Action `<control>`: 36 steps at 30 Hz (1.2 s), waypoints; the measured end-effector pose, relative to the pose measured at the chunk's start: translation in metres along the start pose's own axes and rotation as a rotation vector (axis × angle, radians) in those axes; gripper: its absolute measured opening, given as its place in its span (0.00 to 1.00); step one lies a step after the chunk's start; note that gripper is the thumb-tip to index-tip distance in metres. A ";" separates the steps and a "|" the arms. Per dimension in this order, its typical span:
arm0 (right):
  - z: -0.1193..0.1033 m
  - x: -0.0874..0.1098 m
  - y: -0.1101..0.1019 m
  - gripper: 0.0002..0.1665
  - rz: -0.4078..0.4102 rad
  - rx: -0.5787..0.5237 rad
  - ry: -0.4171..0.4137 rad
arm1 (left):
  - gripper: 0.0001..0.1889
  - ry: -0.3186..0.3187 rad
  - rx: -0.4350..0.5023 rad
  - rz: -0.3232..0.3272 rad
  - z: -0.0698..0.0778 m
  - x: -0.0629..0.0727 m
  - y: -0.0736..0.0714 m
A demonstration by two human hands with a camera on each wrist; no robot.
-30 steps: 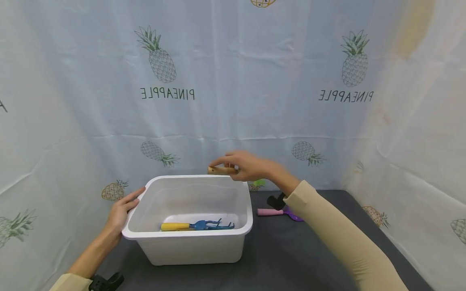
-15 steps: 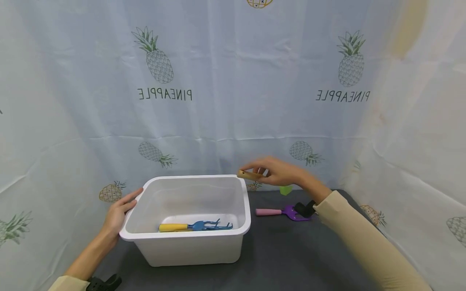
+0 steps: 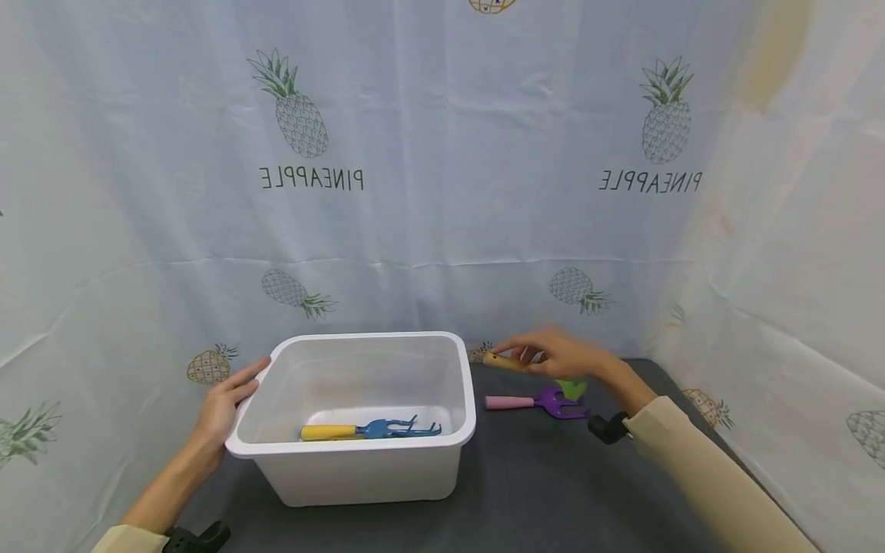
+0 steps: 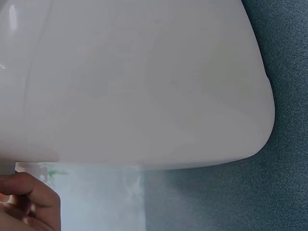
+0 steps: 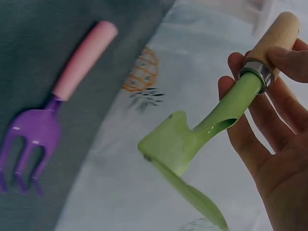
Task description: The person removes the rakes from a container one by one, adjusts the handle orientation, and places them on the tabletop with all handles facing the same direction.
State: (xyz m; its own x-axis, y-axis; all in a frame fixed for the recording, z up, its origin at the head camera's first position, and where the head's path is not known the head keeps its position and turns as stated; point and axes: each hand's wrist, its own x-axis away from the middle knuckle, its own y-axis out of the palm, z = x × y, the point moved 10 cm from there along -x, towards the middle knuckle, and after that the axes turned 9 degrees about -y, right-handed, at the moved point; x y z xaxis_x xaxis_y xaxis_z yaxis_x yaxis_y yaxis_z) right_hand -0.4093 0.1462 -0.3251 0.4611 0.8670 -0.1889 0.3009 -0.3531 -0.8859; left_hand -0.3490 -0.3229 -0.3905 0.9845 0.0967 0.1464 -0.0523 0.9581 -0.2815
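My right hand (image 3: 563, 355) holds a small green hand hoe (image 5: 192, 137) by its wooden handle (image 5: 276, 41), thumb on one side and fingers on the other. In the head view it is over the back of the table, right of the white plastic tub (image 3: 353, 453). My left hand (image 3: 224, 407) grips the tub's left rim, with curled fingers (image 4: 41, 197) showing at the edge in the left wrist view. Inside the tub lies a blue garden fork with a yellow handle (image 3: 328, 432); more of the same blue and yellow shows beside it.
A purple hand fork (image 5: 36, 127) with a pink handle lies on the dark table (image 3: 546, 491), right of the tub. A pineapple-print curtain (image 3: 442, 192) hangs behind the table and along both sides.
My right hand has carried the green hoe from above the tub's back rim rightward and down toward the table. My left hand stays on the tub's rim.
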 end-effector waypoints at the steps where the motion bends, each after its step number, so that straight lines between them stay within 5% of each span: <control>1: 0.004 0.004 0.004 0.35 -0.002 -0.012 0.008 | 0.29 0.000 0.000 0.000 0.000 0.000 0.000; 17: 0.055 0.041 0.076 0.30 -0.005 -0.183 0.082 | 0.29 0.003 -0.013 0.001 0.000 0.001 0.000; 26: 0.065 0.048 0.106 0.31 -0.030 -0.294 0.111 | 0.29 -0.005 -0.017 0.003 0.000 0.000 0.001; 36: 0.065 0.050 0.121 0.27 -0.035 -0.257 0.092 | 0.29 0.001 -0.028 0.007 0.002 0.001 0.000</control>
State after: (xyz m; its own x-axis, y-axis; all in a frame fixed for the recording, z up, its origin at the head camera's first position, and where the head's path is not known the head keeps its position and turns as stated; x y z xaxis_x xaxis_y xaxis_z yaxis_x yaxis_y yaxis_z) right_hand -0.4039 0.1694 -0.4691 0.5166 0.8490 -0.1105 0.5144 -0.4109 -0.7527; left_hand -0.3482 -0.3224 -0.3889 0.9843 0.1029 0.1431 -0.0544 0.9497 -0.3085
